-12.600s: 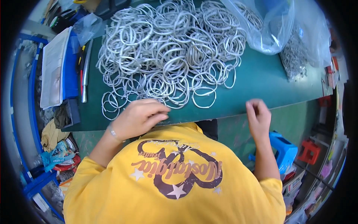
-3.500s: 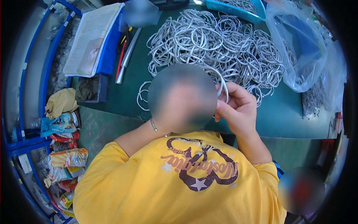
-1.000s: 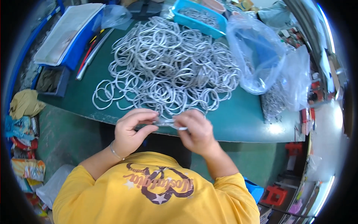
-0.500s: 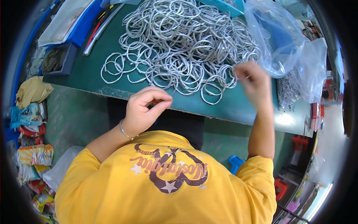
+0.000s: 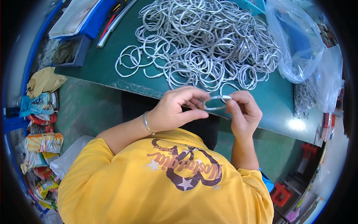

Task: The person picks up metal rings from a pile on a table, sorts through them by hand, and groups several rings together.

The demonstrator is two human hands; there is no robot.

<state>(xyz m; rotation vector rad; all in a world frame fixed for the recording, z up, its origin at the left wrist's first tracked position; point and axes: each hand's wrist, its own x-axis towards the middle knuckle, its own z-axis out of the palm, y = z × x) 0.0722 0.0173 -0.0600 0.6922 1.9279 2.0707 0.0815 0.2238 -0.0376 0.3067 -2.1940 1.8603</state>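
A silvery metal ring point(image 5: 215, 108), like a loop of thick wire, is held up between my two hands just above the table's near edge. My right hand point(image 5: 244, 112) pinches its right side between thumb and fingers. At its left side, the bent fingers of my left hand point(image 5: 181, 106) meet the ring, with the thumb below them; exactly how they grip it is partly hidden. A large tangled heap of similar silvery rings point(image 5: 209, 41) covers the far middle of the green table point(image 5: 100, 69). Several looser rings point(image 5: 128, 61) lie at the heap's left and near sides.
Clear plastic bags point(image 5: 298, 59) stand on the right, beside a bag of small metal pieces point(image 5: 305, 99). Far left are a grey bin point(image 5: 79, 52) with cloth, a blue tray with papers point(image 5: 72, 18) and long rods point(image 5: 112, 26). Colourful packets point(image 5: 41, 119) line the left.
My right hand has come from the heap's near right side in toward my left hand, bringing a ring. The left hand's fingers have spread and now meet that ring. The view has shifted slightly.
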